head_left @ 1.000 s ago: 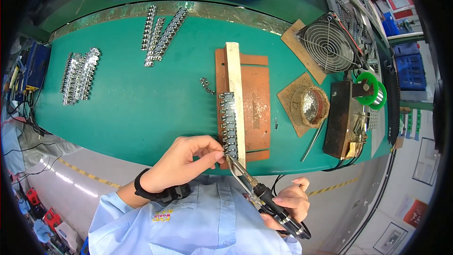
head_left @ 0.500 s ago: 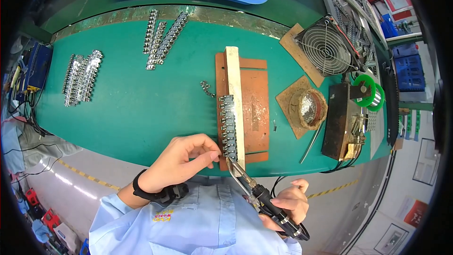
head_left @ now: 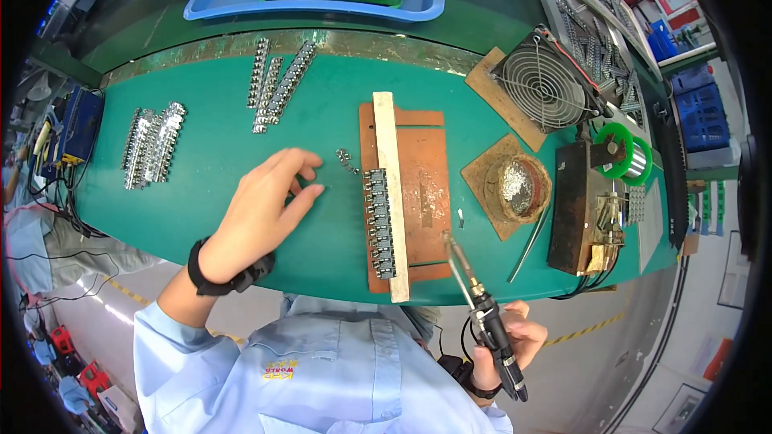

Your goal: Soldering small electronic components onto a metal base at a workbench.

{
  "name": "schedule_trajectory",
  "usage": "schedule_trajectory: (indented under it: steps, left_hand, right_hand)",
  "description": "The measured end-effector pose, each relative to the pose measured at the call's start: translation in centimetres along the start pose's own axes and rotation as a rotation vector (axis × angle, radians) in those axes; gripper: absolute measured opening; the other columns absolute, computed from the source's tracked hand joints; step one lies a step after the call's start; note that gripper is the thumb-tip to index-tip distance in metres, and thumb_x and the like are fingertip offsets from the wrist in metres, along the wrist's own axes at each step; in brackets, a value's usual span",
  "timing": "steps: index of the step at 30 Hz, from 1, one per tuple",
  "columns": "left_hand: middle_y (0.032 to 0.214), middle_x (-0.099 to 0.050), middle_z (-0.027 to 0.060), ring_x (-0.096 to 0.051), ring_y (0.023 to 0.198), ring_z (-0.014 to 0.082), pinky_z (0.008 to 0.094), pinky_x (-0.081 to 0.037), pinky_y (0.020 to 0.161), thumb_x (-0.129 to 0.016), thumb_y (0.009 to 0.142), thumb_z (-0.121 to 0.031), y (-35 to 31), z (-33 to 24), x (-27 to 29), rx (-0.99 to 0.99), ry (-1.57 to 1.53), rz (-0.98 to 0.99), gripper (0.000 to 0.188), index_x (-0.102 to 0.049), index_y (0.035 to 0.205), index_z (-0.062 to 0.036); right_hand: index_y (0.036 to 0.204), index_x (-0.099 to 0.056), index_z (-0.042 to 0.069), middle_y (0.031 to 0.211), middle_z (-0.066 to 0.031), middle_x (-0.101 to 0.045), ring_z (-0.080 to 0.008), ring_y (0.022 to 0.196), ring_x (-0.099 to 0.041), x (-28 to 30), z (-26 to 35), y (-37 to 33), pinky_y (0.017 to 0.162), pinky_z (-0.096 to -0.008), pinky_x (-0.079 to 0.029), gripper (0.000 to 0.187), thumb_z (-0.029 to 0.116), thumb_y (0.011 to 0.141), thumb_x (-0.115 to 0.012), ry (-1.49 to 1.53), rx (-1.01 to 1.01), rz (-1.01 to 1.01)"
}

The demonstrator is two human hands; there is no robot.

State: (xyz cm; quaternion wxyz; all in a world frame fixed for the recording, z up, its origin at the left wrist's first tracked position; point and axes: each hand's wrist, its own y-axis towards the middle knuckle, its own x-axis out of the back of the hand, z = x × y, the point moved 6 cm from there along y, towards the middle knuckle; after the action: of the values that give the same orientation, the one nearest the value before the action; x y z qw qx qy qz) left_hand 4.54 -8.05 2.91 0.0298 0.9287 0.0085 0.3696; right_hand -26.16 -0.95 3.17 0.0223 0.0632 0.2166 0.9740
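My left hand (head_left: pixel 269 205) hovers over the green mat with its fingers apart and nothing in them. Just beyond its fingertips lies a small cluster of metal parts (head_left: pixel 346 161). My right hand (head_left: pixel 515 341) grips a black soldering iron (head_left: pixel 492 325) with a thin feed tube alongside its tip. That tip points up and left over the lower right of a reddish-brown board (head_left: pixel 424 185), apart from the strip. A strip of small dark circuit boards (head_left: pixel 379 225) rests along the left side of a pale wooden bar (head_left: pixel 388 137), which lies on the brown board.
Finished-looking strips (head_left: pixel 153 145) and more strips (head_left: pixel 280 84) lie on the mat. At right are a fan (head_left: pixel 543 84), a round solder-filled pot (head_left: pixel 519 189), a metal rod (head_left: pixel 531 245) and a solder spool (head_left: pixel 623 153). A blue tray (head_left: pixel 233 8) stands at the back.
My left hand has moved away from the strip, up and left, its fingers spreading. The soldering iron has lifted off the strip's near end and swung right in my right hand.
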Motion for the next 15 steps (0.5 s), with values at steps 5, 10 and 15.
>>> schedule_trajectory:
  steps: [5,10,15]
  left_hand:
    - [0.079,-0.052,0.0076,-0.051,0.058,0.0154,0.0257,-0.041,0.053,-0.059,0.075,0.002,2.1,0.4,-0.9,0.024,-0.041,0.048,0.019,-0.054,0.093,-0.0001]
    - [0.077,-0.05,0.0087,-0.052,0.06,0.0214,0.0305,-0.042,0.053,-0.06,0.073,0.002,2.8,0.5,-1.5,-0.051,0.054,0.075,0.017,-0.052,0.088,-0.002]
    - [0.076,-0.051,0.0098,-0.054,0.064,0.0253,0.032,-0.043,0.054,-0.06,0.072,0.002,1.6,-0.1,-1.2,-0.066,0.059,0.066,0.016,-0.049,0.082,-0.0015]
  right_hand:
    - [0.101,-0.037,0.008,0.068,-0.0007,-0.051,-0.014,0.068,-0.045,0.8,-0.5,-0.5,0.081,-0.0375,-0.029,0.054,0.016,0.064,-0.074,0.025,-0.024,-0.033]
    - [0.1,-0.037,0.008,0.069,-0.0017,-0.048,-0.0164,0.071,-0.042,0.9,-0.8,-0.8,0.077,-0.0342,-0.03,0.052,0.013,0.064,-0.074,0.113,-0.072,-0.094]
    - [0.1,-0.037,0.008,0.073,-0.0035,-0.046,-0.0174,0.073,-0.041,1.0,-0.6,-0.9,0.072,-0.0308,-0.031,0.05,0.009,0.064,-0.072,0.172,-0.09,-0.073]
